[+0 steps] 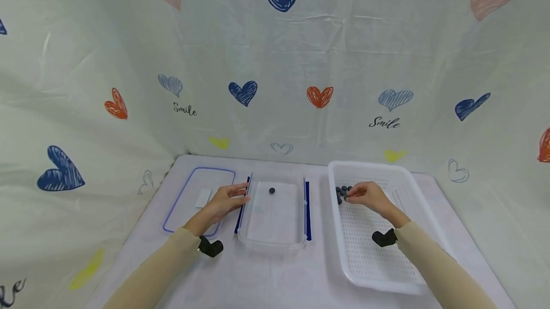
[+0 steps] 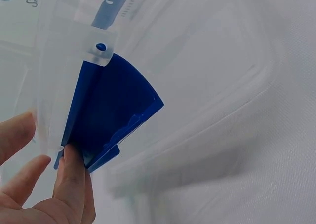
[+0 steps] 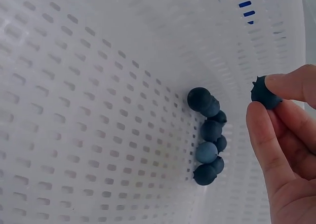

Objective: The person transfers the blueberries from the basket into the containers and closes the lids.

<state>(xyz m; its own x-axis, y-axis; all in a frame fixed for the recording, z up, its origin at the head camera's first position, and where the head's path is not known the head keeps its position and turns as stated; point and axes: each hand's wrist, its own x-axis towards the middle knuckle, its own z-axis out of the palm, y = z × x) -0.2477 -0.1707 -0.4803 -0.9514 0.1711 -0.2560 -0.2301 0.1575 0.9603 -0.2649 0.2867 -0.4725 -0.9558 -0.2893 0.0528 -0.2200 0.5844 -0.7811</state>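
Note:
My right hand [image 1: 370, 195] pinches a blueberry [image 3: 265, 93] between thumb and fingers, just above the left side of a white perforated basket [image 1: 343, 251]. More blueberries [image 3: 211, 130] lie in a cluster against the basket's wall. At the middle of the table stands a clear plastic container [image 1: 272, 247] with blue side latches [image 1: 308, 211] hanging outward. One blueberry [image 1: 272, 190] sits inside it. My left hand [image 1: 224, 202] is at the container's left side, its fairly straight fingers touching the wall and the blue latch flap [image 2: 111, 105].
Left of the container lies a clear lid [image 1: 185, 208] with a blue edge, carrying a white rectangular patch [image 1: 204, 198]. A white curtain [image 1: 275, 51] printed with hearts hangs behind the white-covered table [image 1: 275, 280].

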